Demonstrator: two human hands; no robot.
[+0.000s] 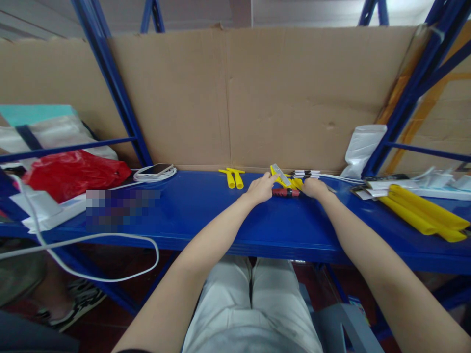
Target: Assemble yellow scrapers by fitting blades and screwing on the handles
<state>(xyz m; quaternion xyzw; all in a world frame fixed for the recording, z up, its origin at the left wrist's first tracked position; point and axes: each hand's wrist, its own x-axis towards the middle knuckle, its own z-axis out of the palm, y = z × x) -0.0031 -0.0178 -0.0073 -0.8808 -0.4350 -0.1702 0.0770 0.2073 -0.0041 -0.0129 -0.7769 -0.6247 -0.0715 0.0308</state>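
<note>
My left hand (262, 188) reaches out over the blue shelf and pinches a yellow T-shaped scraper (274, 170) with a flat grey plate (281, 175) along its head. Close by on the right, my right hand (315, 188) is closed, with a yellow plastic part (297, 183) at its fingers; what lies inside the fist is hidden. A red and black tool handle (286, 192) lies on the shelf just in front, between both hands. Left of my left hand, two yellow T-shaped pieces (230, 180) rest side by side.
Black and white strips (306, 174) lie behind my right hand. Yellow tubes (423, 211) and a white pouch (355, 152) are at the right. A phone (157, 169), coiled white cable (156, 176) and red bag (75, 174) are at the left. Cardboard (257, 98) backs the shelf.
</note>
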